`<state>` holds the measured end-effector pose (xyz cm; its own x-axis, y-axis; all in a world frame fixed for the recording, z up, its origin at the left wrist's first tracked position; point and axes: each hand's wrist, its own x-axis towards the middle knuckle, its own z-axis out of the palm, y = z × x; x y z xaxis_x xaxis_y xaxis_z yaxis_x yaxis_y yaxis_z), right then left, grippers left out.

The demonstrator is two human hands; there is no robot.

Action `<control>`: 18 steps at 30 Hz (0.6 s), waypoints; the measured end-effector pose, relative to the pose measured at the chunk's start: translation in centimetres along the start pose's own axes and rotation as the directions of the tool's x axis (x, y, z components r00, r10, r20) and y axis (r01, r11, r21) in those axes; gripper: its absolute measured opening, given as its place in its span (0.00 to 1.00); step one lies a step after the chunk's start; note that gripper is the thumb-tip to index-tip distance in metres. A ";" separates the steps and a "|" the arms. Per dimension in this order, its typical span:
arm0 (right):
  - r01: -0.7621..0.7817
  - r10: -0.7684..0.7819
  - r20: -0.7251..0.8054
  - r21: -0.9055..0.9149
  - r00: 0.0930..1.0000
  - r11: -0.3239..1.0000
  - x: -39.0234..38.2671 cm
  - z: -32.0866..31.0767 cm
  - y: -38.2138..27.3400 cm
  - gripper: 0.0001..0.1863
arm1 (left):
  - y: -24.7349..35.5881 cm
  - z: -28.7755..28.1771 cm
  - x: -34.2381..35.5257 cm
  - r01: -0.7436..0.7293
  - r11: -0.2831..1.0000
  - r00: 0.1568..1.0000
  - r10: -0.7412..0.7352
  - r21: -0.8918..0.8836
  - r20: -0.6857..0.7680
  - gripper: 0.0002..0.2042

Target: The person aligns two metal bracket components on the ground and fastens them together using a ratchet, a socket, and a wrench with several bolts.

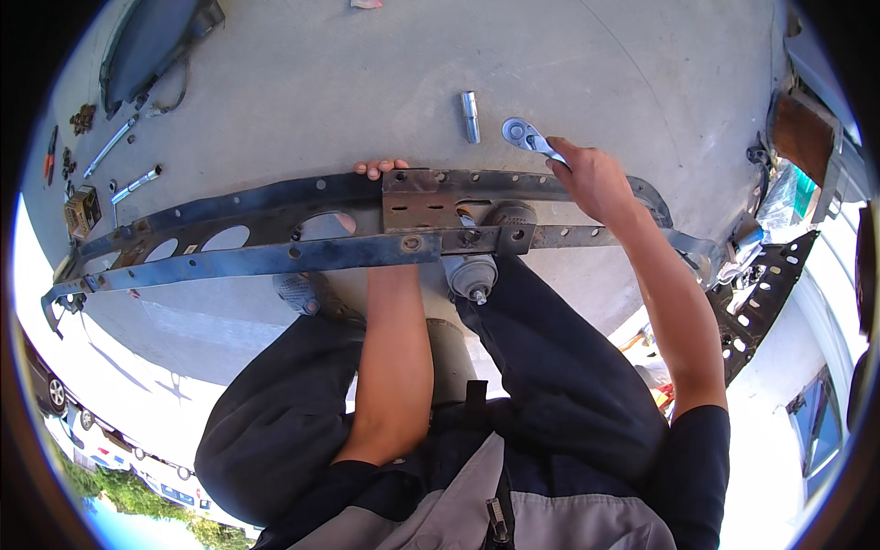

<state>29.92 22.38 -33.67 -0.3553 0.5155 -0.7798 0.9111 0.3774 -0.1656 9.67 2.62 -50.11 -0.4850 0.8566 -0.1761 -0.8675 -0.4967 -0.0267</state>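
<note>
A long dark metal frame (247,257) with oval cut-outs lies across the concrete floor in front of my knees. A rusty bracket plate (431,197) and a grey motor (470,272) are fixed near its middle. My left hand (367,197) reaches under the frame and grips its far rail, fingertips curled over the top edge. My right hand (591,179) is closed around the handle of a chrome ratchet wrench (522,135), whose round head rests on the floor just beyond the frame. A silver socket (470,116) lies loose beside the ratchet head.
Wrenches (135,183), pliers (50,154) and small hardware lie at the far left by a dark panel (151,46). A small box (82,211) sits near the frame's left end. A perforated black bracket (765,293) and clutter lie at right.
</note>
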 end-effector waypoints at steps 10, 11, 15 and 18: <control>0.181 -0.242 -0.310 -0.214 0.919 0.960 1.8 0.0 4.6 0.15 | 0.4 -1.7 -0.4 -0.001 0.999 0.998 0.004 -0.040 0.064 0.27; 0.234 -0.255 -0.347 -0.100 0.903 0.967 0.9 -0.8 3.5 0.16 | 0.6 -1.6 -0.6 -0.010 0.999 0.999 0.012 -0.030 0.042 0.27; 0.370 -0.313 -0.204 0.388 0.928 0.844 -6.7 -1.8 0.5 0.17 | 0.7 0.3 -0.8 -0.023 1.000 0.997 0.021 -0.013 -0.080 0.23; 0.373 -0.348 -0.224 0.078 0.910 0.924 -9.4 -0.3 -0.4 0.17 | 0.5 1.4 -0.5 -0.023 0.999 0.993 0.020 -0.026 -0.113 0.16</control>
<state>32.88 17.59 -26.11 -0.6877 0.5102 -0.5165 0.7260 0.4811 -0.4914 9.32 2.16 -48.63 -0.4867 0.8252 -0.2868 -0.8530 -0.5197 -0.0479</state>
